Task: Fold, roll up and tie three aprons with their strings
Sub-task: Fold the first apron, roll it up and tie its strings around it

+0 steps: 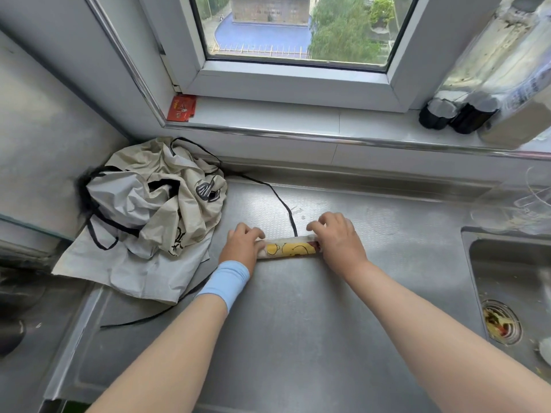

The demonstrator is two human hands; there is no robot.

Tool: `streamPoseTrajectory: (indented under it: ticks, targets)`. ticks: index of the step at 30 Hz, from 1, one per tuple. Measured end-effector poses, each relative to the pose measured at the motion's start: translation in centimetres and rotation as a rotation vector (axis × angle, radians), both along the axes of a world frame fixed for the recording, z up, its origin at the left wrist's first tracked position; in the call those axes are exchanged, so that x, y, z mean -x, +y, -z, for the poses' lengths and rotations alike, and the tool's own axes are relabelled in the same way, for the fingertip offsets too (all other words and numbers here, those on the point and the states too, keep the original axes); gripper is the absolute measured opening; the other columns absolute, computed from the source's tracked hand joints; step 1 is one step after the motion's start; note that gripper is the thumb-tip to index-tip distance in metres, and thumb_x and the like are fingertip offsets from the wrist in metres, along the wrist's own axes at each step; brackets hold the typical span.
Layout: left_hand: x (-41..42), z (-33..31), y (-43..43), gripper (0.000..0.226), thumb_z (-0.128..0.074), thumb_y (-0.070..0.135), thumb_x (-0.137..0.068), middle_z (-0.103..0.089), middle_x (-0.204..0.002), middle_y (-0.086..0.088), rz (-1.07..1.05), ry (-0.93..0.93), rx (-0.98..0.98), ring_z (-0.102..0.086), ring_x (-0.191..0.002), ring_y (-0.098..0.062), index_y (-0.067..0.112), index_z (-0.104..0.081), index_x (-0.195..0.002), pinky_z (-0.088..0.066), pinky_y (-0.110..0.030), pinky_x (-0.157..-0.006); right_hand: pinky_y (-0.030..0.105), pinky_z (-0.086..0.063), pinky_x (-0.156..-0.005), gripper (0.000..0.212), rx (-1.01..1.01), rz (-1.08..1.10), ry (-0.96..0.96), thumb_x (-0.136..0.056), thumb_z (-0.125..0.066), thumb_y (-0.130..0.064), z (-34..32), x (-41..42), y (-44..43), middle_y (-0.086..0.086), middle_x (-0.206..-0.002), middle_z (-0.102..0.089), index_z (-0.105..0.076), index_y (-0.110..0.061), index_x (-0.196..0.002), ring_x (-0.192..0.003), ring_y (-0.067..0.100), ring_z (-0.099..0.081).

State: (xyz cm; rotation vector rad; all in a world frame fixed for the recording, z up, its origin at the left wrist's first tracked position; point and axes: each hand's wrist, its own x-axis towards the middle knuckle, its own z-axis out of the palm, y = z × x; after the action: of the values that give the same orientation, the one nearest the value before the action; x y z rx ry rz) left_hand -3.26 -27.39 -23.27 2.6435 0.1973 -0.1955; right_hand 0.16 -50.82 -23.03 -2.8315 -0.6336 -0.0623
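1. On the dimpled steel table [298,308], my left hand [243,244] and right hand [338,238] curl over the ends of a tight apron roll [290,249].
2. Its black string [280,201] trails toward the crumpled beige aprons [152,204].

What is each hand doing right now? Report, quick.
Left hand: fingers curled over the left end of the rolled apron, holding it.
Right hand: curled over its right end, holding it.

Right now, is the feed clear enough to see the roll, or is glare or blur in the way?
Head view: the roll between the left hand and right hand is sharp; soft daylight, no harsh glare on the counter; wide-angle lens bows the sill; the right edge is smeared.
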Motion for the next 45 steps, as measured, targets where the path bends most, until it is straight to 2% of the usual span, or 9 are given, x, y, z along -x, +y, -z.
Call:
streamPoseTrajectory:
  ticks: [7,14,17,20,26,31,36,42,45]
  targets:
    - [1.2,1.0,-2.5,0.042,-0.042,0.011,-0.073,-0.069,-0.091,-0.001,0.422,-0.293,-0.213,-0.063,-0.075,-0.026,0.019,-0.074,-0.098,-0.051,-0.03,-0.056,0.032,-0.036,-0.052,0.012,0.117,-0.154,0.045,-0.064,-0.061,-0.002,0.4,0.3,1.0,0.005,-0.073,-0.056,-0.062,-0.013,-0.067,-0.068,0.028,-0.054]
    - [1.6,-0.4,-3.1,0.05,-0.051,0.026,-0.075,-0.045,-0.134,-0.002,0.392,-0.067,-0.251,-0.042,-0.12,-0.026,0.018,-0.056,-0.124,-0.037,-0.037,-0.102,0.036,-0.047,-0.067,0.016,0.147,-0.136,0.041,-0.067,-0.065,-0.008,0.3,0.9,1.1,0.004,-0.083,-0.058,-0.061,-0.015,-0.081,-0.077,0.026,-0.054]
    - [0.6,-1.7,-4.1,0.04,-0.054,0.036,-0.086,-0.042,-0.132,0.001,0.392,0.025,-0.354,-0.038,-0.118,-0.024,0.021,-0.054,-0.124,-0.036,-0.033,-0.095,0.035,-0.047,-0.057,0.022,0.307,-0.139,0.028,-0.06,-0.078,-0.006,-0.5,0.4,1.9,0.004,-0.072,-0.059,-0.062,-0.016,-0.072,-0.066,0.026,-0.058]
    - [0.3,-3.1,-4.1,0.024,-0.049,0.013,-0.091,-0.045,-0.123,-0.004,0.389,0.118,-0.391,-0.042,-0.111,-0.026,0.018,-0.056,-0.114,-0.04,-0.034,-0.078,0.033,-0.045,-0.053,0.026,0.373,-0.176,0.014,-0.052,-0.084,-0.013,-1.7,0.1,1.8,0.001,-0.066,-0.06,-0.063,-0.018,-0.067,-0.061,0.024,-0.06]
    - [2.8,-5.9,-3.8,0.022,-0.054,0.027,-0.09,-0.06,-0.102,0.003,0.421,0.276,-0.048,-0.058,-0.093,-0.023,0.038,-0.051,-0.109,-0.05,-0.037,-0.077,0.037,-0.037,-0.083,0.008,0.422,-0.274,0.217,-0.083,-0.051,-0.029,-7.5,1.6,1.6,-0.001,-0.092,-0.068,-0.058,-0.025,-0.083,-0.092,0.025,-0.062]
    - [5.0,-9.7,-3.7,0.006,-0.06,0.037,-0.083,-0.058,-0.077,0.005,0.225,0.428,0.277,-0.052,-0.067,-0.018,0.035,-0.058,-0.088,-0.05,-0.031,-0.066,0.047,-0.033,-0.106,0.022,0.329,-0.254,0.017,-0.079,-0.061,-0.026,-10.1,3.2,1.7,-0.002,-0.099,-0.067,-0.067,-0.028,-0.1,-0.099,0.025,-0.058]
    - [6.9,-12.9,-2.0,0.03,-0.056,0.006,-0.08,-0.061,-0.084,0.002,0.044,0.513,0.58,-0.058,-0.084,-0.02,0.027,-0.063,-0.1,-0.05,-0.031,-0.075,0.053,-0.034,-0.11,0.046,0.092,-0.302,-0.407,-0.075,-0.062,-0.01,-11.8,6.3,2.3,0.011,-0.129,-0.057,-0.062,-0.018,-0.121,-0.121,0.034,-0.051]
    - [8.8,-14.5,-1.2,0.036,-0.056,0.005,-0.079,-0.063,-0.096,-0.011,-0.093,0.527,0.91,-0.059,-0.089,-0.024,0.012,-0.064,-0.114,-0.05,-0.038,-0.086,0.054,-0.021,-0.119,0.074,0.202,-0.297,-0.261,-0.075,-0.049,-0.043,-12.3,10.2,3.8,0.012,-0.148,-0.047,-0.05,-0.008,-0.14,-0.144,0.033,-0.034]
    - [9.6,-15.3,-0.8,0.034,-0.059,0.003,-0.084,-0.062,-0.097,-0.013,-0.064,0.489,1.018,-0.06,-0.09,-0.024,0.001,-0.061,-0.118,-0.05,-0.039,-0.089,0.055,-0.028,-0.116,0.066,0.276,-0.267,-0.351,-0.081,-0.061,-0.034,-12.6,10.2,4.6,0.015,-0.147,-0.047,-0.05,-0.005,-0.14,-0.142,0.035,-0.037]
